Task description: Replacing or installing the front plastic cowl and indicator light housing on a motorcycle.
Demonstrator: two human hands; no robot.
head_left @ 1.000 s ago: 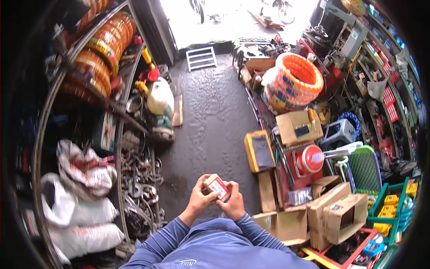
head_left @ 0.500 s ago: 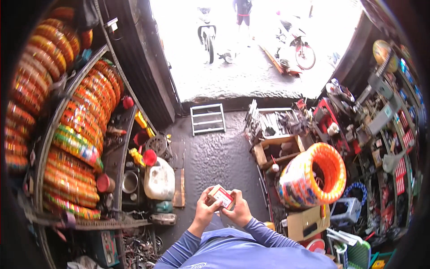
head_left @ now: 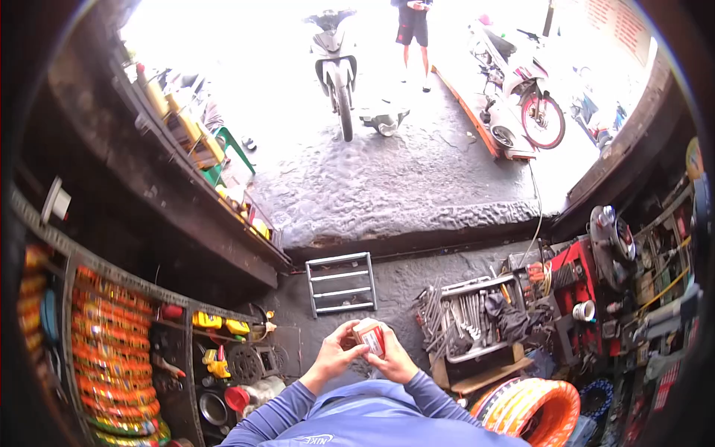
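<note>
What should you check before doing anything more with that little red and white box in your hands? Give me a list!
1. Both hands on the small red and white box: ok. The left hand and right hand each touch it.
2. Grip firm: cannot tell, the fingers hide part of the box.
3. Box open or closed: cannot tell, too small to see.
4. Box away from the tray of wrenches: ok, the tray lies apart on the right.
5. Floor ahead: not ok, a metal rack lies on it.
6. Doorway: not ok, a person stands by a parked motorbike.
</note>
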